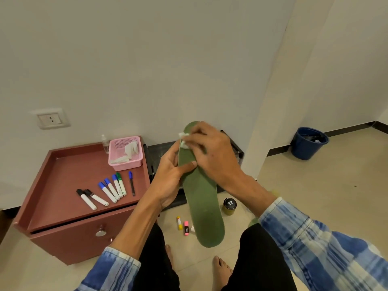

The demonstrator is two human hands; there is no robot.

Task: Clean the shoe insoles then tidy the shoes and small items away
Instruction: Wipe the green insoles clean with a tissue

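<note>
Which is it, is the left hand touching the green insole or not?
Touching. The head view shows the left hand gripping the green insole, thumb pressed across its face, while the right hand holds a white wipe against its toe end.

I see both arms reaching forward and inward, hands meeting at centre. Left hand (170,179) grips the green insole (201,202) by its left edge, thumb (189,165) laid across the top face, fingers behind and mostly hidden. Right hand (214,156) sits above it, palm down, wrist bent, fingers bunched on a white tissue wad (184,143) pressed to the insole's toe end; fingertips are motion-blurred. Left forearm (134,223) and right forearm (252,190) are bare, blue-white plaid sleeves (319,238) pushed up. Legs in black trousers (151,259) are spread apart, bare feet (222,267) on the floor (195,261).
</note>
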